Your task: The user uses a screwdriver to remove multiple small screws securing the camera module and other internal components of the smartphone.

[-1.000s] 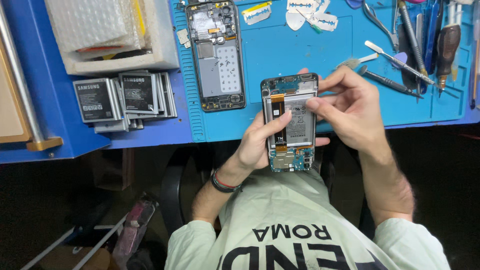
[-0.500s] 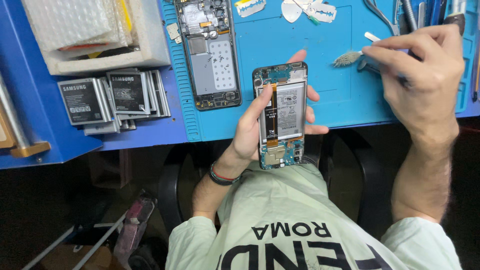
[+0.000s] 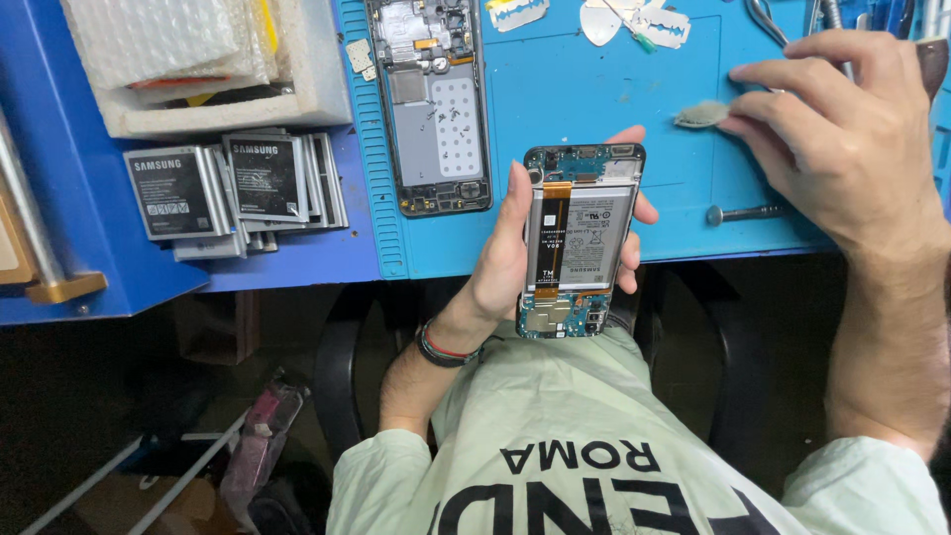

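The left hand [image 3: 510, 263] is gripping an opened phone [image 3: 575, 238] with its battery showing, clamped by its long sides just over the desk's [image 3: 614, 99] near edge, while the right hand [image 3: 842, 129], fingers curled together, is pressing on a small grey brush [image 3: 701, 114] toward the far right corner.
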